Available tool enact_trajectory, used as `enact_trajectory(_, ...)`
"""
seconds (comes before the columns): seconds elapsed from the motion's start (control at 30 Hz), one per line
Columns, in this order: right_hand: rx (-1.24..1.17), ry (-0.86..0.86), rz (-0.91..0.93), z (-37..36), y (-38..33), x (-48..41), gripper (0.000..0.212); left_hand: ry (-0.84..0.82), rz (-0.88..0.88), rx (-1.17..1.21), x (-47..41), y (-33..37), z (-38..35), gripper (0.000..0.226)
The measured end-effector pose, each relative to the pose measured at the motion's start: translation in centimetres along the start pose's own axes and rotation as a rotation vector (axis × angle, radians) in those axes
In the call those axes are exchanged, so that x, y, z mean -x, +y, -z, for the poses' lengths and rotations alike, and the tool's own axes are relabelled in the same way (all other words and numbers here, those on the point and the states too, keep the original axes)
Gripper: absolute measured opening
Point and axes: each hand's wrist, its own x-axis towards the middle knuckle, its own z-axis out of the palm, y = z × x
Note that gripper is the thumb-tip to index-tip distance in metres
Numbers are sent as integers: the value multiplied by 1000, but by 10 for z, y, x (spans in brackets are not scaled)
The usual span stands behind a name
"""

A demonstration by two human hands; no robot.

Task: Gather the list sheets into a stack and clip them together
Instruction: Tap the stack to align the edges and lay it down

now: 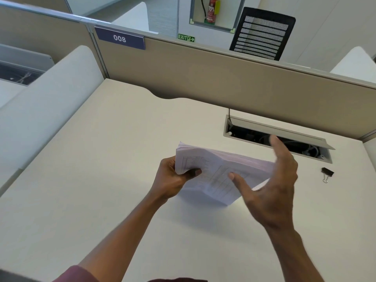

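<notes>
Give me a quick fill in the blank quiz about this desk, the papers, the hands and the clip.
The left hand grips the stack of sheets with its ___ on top.
The right hand, fingers spread, holds ___.
The binder clip lies on the desk to the stack's ___.
The partition sign reads ___.
Missing: thumb; nothing; right; 008.

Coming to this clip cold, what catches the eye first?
The stack of sheets over the desk: the left hand grips its left edge, the open right hand is at its right edge. A black clip lies on the desk to the right.
</notes>
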Motion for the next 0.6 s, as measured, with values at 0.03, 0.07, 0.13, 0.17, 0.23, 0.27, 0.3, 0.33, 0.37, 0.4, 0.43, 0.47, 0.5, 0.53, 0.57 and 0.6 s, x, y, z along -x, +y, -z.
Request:
enact_trajectory(0.03,-140,-8,-77,0,10,0,113,-3,9,-1,0,-2,0,24)
enact_trajectory(0.07,-256,-33,-149,0,20,1,119,-7,16,-1,1,-4,1,24)
enact_trajectory(0.13,-466,-124,-295,-6,38,5,125,-10,28,-5,2,-9,0,25)
enact_trajectory(0.17,-573,-170,-375,-11,45,8,123,-9,36,-7,3,-12,0,26)
enact_trajectory(0.23,-710,-228,-502,-21,57,17,112,-7,53,-3,4,-16,-1,27)
enact_trajectory(0.27,-726,-237,-533,-28,61,21,100,-8,62,1,4,-18,-2,27)
enact_trajectory(0.3,-721,-233,-557,-36,64,25,83,-7,70,5,4,-19,-2,27)
enact_trajectory(0.33,-706,-221,-583,-42,65,29,64,-5,75,10,4,-21,-3,27)
enact_trajectory(0.37,-688,-209,-614,-48,64,33,50,-3,77,11,4,-22,-3,27)
enact_trajectory(0.4,-672,-199,-636,-52,63,36,42,-2,77,8,3,-24,-3,27)
enact_trajectory(0.43,-655,-189,-652,-56,61,38,38,3,79,-1,3,-26,-3,27)
enact_trajectory(0.47,-644,-180,-661,-59,60,39,37,8,81,-13,2,-27,-3,27)
enact_trajectory(0.5,-642,-167,-665,-60,59,40,36,11,84,-24,2,-28,-4,26)
enact_trajectory(0.53,-647,-155,-665,-61,59,39,36,16,81,-38,1,-28,-4,26)
enact_trajectory(0.57,-648,-145,-663,-62,59,38,37,25,77,-52,0,-28,-5,26)
enact_trajectory(0.6,-645,-138,-655,-63,59,37,37,35,70,-61,0,-29,-5,27)
